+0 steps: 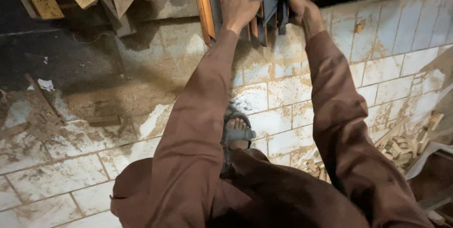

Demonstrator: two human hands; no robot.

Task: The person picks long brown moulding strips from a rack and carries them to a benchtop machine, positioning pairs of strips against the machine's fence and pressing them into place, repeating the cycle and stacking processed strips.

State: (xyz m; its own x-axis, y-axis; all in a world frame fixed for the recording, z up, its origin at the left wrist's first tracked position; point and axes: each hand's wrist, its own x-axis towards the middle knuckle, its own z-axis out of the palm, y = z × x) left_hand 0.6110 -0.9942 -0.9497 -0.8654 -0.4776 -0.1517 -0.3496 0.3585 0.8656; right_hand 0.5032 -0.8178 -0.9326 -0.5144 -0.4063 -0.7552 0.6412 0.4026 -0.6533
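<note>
Dusty tiled floor [283, 91], bare around the sandalled foot [237, 133]; left hand [238, 6] and right hand [295, 4], each grip clenched on dark strips [269, 1].

— the dark strips [270, 1] run off the top edge?
— yes, lengths hidden. the left hand [238, 6] covers the wooden mouldings [206, 8]; right hand [295, 4] fingertips hide behind strips.
</note>
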